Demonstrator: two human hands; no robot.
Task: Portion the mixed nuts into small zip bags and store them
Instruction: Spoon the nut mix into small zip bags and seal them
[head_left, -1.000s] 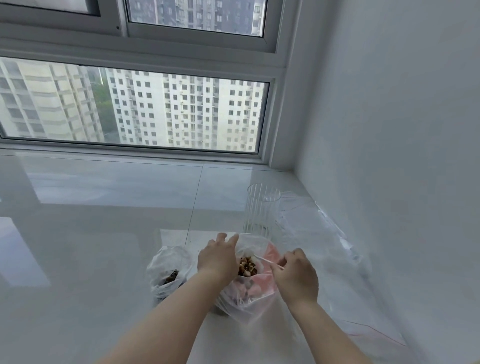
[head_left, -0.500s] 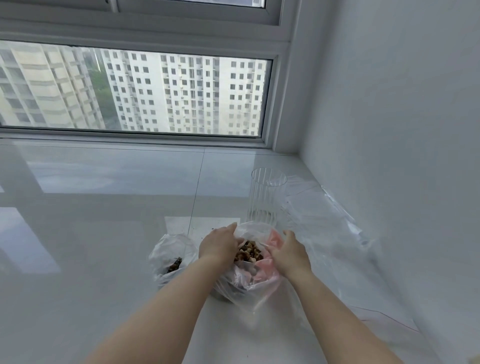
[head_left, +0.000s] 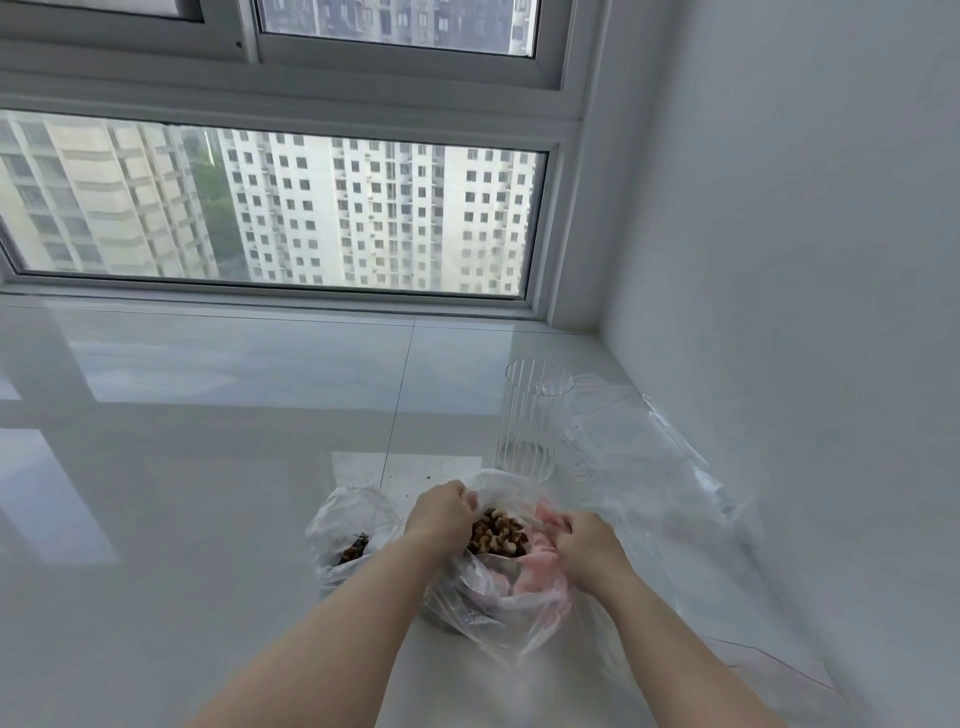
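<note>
We hold the clear plastic bag of brown mixed nuts (head_left: 496, 535) open, left hand (head_left: 441, 514) and right hand (head_left: 584, 538) each gripping its rim, likely for scooping.

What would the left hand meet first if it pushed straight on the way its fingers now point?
Probably the pile of nuts: the left hand grips the near-left rim of the open plastic bag, fingers curling toward the opening. Depth is unclear.

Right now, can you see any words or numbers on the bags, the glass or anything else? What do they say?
There are none to read.
Bag of nuts: clear and pink plastic, no print showing.
Smaller bag: plain.
Ribbed glass: no label.
Loose clear bags by the wall: no lettering showing.
Buildings outside the window: no signs visible.
</note>
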